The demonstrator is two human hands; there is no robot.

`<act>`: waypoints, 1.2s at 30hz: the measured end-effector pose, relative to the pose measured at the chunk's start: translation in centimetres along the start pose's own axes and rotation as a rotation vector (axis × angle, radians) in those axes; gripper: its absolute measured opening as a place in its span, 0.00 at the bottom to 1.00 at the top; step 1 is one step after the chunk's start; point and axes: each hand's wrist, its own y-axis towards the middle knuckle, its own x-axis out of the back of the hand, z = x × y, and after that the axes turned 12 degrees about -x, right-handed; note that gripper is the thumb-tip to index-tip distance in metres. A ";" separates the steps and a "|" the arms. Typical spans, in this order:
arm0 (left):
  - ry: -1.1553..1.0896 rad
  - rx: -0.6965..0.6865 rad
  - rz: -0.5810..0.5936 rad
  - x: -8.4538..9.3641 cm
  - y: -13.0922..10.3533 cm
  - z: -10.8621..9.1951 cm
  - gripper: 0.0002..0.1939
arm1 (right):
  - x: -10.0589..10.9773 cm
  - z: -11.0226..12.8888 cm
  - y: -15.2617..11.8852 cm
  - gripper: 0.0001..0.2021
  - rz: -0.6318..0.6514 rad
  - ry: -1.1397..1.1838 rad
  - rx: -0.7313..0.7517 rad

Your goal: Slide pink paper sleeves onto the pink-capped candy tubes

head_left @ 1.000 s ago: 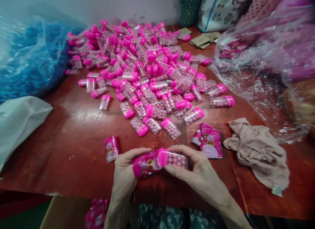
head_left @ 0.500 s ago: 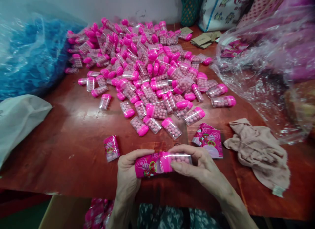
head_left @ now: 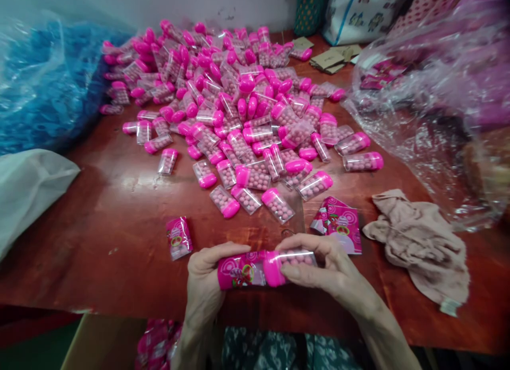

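My left hand (head_left: 207, 277) is closed on a printed pink wrapper sleeve (head_left: 241, 270) near the table's front edge. In my right hand (head_left: 324, 264) is a clear candy box (head_left: 297, 257) with a pink cap and pink balls inside, gripped between thumb and fingers. The cap end meets the sleeve's right-hand opening; whether it sits inside is hard to tell. A wrapped candy box (head_left: 179, 237) lies to the left of my hands. Flat printed sleeves (head_left: 342, 226) lie beyond my right hand. Past both hands spreads a large pile of unwrapped candy boxes (head_left: 239, 110).
A bag of blue pieces (head_left: 48, 83) and a white sheet (head_left: 32, 195) lie at left. On the right are a crumpled beige cloth (head_left: 422, 242) and clear plastic bags (head_left: 422, 126). Brown cardboard pieces (head_left: 330, 59) sit at the back. Pink packs (head_left: 157, 343) show in a box below the edge.
The candy box in my right hand has shifted slightly right, so more of its pink cap shows beyond the sleeve. My left hand still holds the sleeve. The view has moved slightly.
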 end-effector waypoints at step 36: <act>-0.166 0.347 0.205 0.7 1.6 -0.6 0.09 | -1.6 -1.4 1.2 0.15 0.017 -0.088 0.088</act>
